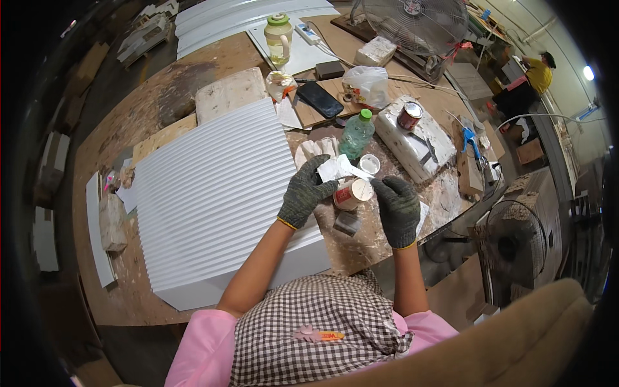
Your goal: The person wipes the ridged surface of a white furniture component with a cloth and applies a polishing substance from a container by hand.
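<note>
Both of my hands wear dark grey knitted gloves with yellow cuffs. My left hand [306, 191] is closed on a small white flat piece [332, 169], held up by its edge. My right hand [396, 205] pinches the end of a narrow white strip, like a small spatula [356, 170], whose other end meets the white piece. Under them stands a red and white tin [352, 194] with a whitish top. A small white round cup [369, 164] sits just behind it, and a dark grey block [347, 224] lies in front. To the left lies a white ribbed panel [216, 193].
Behind my hands stand a green-capped bottle [356, 135] and a wrapped white block [416, 142] with a small tin [410, 115] on it. A black phone [319, 99], a plastic bag [365, 86] and a large fan [412, 22] are farther back. A person [532, 80] stands far right.
</note>
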A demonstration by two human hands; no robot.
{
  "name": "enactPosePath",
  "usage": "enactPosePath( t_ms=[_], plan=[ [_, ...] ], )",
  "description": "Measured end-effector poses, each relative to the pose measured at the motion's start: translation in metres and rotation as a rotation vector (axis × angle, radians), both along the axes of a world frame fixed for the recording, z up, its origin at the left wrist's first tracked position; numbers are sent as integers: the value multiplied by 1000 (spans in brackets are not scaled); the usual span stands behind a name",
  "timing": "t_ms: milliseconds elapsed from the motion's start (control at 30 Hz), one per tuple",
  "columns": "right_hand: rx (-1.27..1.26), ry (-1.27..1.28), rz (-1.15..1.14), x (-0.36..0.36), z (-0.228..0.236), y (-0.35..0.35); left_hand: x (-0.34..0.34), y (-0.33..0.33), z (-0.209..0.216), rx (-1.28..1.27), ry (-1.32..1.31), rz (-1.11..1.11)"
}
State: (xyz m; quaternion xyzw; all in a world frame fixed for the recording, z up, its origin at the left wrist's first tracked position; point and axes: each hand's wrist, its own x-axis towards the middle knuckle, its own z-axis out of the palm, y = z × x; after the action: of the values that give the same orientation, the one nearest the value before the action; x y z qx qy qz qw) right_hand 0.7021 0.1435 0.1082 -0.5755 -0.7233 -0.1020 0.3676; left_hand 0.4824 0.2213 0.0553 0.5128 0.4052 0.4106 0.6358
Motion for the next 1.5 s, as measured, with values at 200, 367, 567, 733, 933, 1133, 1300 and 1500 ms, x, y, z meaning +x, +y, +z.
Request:
enactPosePath(
  t_ms=[200,367,567,733,933,1133,1300,1500],
  plan=[
    [-539,1060,30,1,-10,5,-4,1,-8,124,41,-22],
    [-486,1347,-25,1,-22,15,-4,2,-6,146,-15,-23],
    [-583,1332,-35,5,-42,19,-7,4,-5,179,68,-79],
    [-245,811,-238,47,-59,45,5,17,-18,38,-42,1],
    [-609,-141,-349,57,-81,84,38,40,-46,106,104,-31],
    [-680,-200,-268,31,-91,105,72,56,-60,105,-17,-109],
    [-754,-68,-244,39,-91,104,86,59,-66,-8,-93,-155],
    [-844,-14,-280,50,-98,116,90,63,-75,-85,-131,-179]
  ],
)
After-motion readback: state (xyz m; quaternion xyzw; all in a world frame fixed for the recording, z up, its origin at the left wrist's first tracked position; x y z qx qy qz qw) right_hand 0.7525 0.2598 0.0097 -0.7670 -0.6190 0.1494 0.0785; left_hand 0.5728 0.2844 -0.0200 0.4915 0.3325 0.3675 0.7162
